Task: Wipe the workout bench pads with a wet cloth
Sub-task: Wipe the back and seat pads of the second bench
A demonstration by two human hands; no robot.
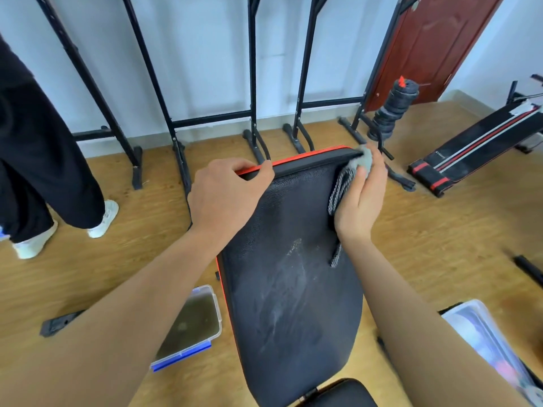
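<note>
Right hand (360, 198) is bunching the wet cloth (352, 174) w/ curled fingers at the pad (288, 259)'s top right corner; left hand (227, 195) is gripping the top edge. Cloth's prob. soft, limp, light; pad firm, likely slick when damp.

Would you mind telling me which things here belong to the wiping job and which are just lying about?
In the job: bench pad, grey cloth in the right hand, left hand steadying the pad's top edge, probably the tub of murky water.
Lying about: black racks, weight plates, second bench, clear box.
</note>
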